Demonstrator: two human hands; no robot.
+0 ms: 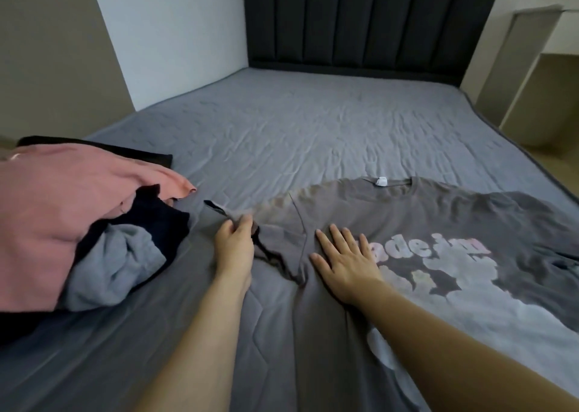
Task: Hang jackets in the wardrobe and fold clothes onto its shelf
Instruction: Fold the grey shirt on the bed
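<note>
Left hand (235,242): I am pinching the sleeve (275,239) with curled fingers.
Right hand (341,261): I am pressing flat, fingers spread, on the chest.
T-shirt (438,211): gray, lying face up on the bed (282,136), pale puffy letters showing.
Clothes pile (78,223): sitting left.

Left hand (234,245) pinching T-shirt (438,223) sleeve, right hand (343,262) flat
</note>
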